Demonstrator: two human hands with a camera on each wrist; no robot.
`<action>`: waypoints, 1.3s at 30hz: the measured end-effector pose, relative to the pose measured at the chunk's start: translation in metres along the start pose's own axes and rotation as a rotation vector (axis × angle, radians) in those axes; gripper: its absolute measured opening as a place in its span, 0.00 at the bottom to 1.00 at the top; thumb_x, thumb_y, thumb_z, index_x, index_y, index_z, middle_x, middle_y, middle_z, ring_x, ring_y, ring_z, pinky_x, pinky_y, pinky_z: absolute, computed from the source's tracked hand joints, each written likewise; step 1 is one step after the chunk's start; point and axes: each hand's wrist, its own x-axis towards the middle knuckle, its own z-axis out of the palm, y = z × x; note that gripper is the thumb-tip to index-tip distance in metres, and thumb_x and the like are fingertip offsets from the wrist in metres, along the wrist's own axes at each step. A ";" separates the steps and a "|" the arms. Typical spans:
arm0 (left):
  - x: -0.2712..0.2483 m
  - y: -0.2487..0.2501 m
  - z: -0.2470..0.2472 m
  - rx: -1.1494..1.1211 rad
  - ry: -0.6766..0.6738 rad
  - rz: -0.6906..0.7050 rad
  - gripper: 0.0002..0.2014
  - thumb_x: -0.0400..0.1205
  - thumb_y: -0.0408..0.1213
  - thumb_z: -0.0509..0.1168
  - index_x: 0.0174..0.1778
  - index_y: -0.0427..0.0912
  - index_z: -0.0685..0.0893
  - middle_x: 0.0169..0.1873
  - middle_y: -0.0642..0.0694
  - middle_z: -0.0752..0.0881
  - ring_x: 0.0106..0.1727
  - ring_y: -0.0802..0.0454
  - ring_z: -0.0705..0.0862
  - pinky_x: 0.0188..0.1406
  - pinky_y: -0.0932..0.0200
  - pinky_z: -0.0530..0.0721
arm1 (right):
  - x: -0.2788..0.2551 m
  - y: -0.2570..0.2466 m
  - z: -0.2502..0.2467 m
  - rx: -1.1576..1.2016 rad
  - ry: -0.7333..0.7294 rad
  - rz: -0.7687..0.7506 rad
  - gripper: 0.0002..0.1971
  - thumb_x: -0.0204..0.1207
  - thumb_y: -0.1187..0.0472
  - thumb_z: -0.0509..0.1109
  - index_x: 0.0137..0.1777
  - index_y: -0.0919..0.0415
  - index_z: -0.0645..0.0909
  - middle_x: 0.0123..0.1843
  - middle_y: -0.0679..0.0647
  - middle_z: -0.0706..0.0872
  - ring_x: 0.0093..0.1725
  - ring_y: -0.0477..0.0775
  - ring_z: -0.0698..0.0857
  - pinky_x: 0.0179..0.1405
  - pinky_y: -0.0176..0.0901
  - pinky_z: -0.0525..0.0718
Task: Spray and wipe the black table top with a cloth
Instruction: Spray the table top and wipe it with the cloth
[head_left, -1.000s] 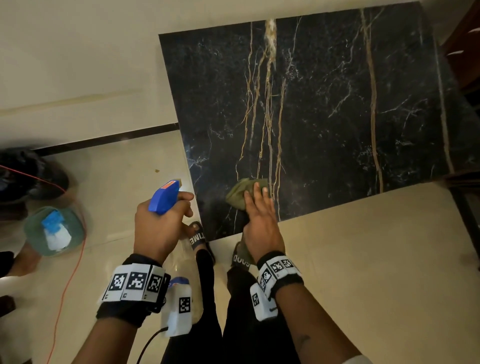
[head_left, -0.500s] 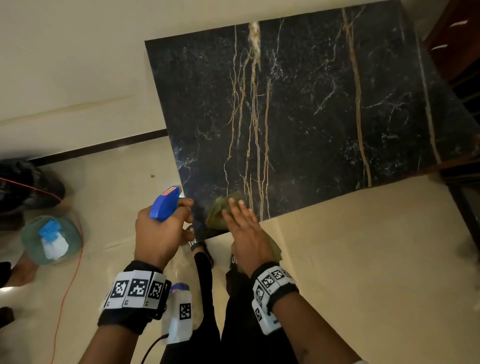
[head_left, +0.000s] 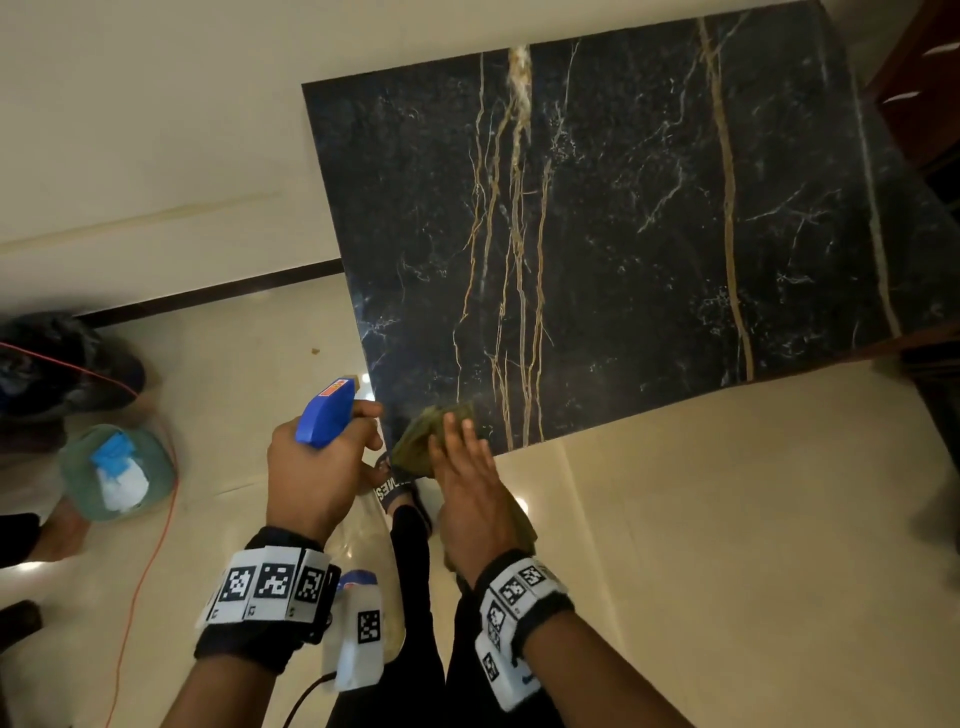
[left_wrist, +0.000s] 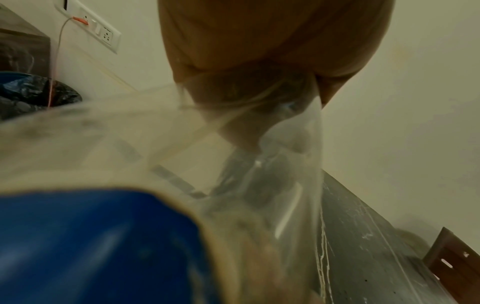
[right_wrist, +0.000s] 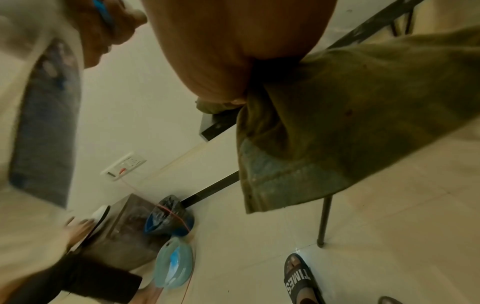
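The black marble table top (head_left: 649, 234) has gold and white veins. My right hand (head_left: 462, 467) lies with straight fingers on an olive cloth (head_left: 418, 441) at the table's near left corner. Part of the cloth (right_wrist: 337, 123) hangs off the edge under my palm. My left hand (head_left: 317, 467) grips a clear spray bottle by its neck, just left of that corner, with the blue trigger head (head_left: 324, 413) pointing at the table. In the left wrist view the spray bottle (left_wrist: 182, 154) fills the frame, blue label (left_wrist: 91, 246) nearest.
On the tiled floor to the left sit a teal basin (head_left: 117, 473), a dark bin bag (head_left: 67, 364) and an orange cable (head_left: 145, 571). My sandalled foot (head_left: 397, 488) stands under the table corner. Brown wooden furniture (head_left: 924, 78) adjoins the table's right side. A thin table leg (right_wrist: 324, 222) stands near my feet.
My right hand has slid the cloth left and toward me, from the near edge to the near left corner. The left hand still holds the spray bottle beside the table.
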 end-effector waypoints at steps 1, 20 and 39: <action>0.000 0.000 0.002 -0.011 0.002 -0.003 0.18 0.81 0.22 0.65 0.38 0.54 0.85 0.43 0.40 0.90 0.28 0.41 0.85 0.20 0.64 0.83 | 0.001 -0.005 0.006 -0.012 -0.013 -0.037 0.38 0.81 0.68 0.63 0.88 0.56 0.52 0.90 0.52 0.42 0.88 0.56 0.36 0.88 0.57 0.44; 0.024 0.003 0.002 -0.018 0.039 -0.047 0.14 0.79 0.25 0.68 0.37 0.49 0.91 0.37 0.48 0.92 0.34 0.49 0.89 0.32 0.46 0.91 | 0.046 -0.027 0.020 -0.216 -0.100 -0.186 0.39 0.80 0.65 0.64 0.89 0.57 0.50 0.90 0.57 0.40 0.89 0.60 0.39 0.86 0.54 0.37; 0.079 -0.002 -0.046 -0.111 0.082 -0.037 0.18 0.79 0.23 0.67 0.36 0.55 0.89 0.41 0.37 0.90 0.34 0.28 0.87 0.24 0.59 0.86 | 0.148 -0.049 -0.004 -0.434 -0.031 -0.174 0.30 0.82 0.47 0.61 0.84 0.47 0.65 0.90 0.56 0.46 0.89 0.63 0.42 0.86 0.66 0.45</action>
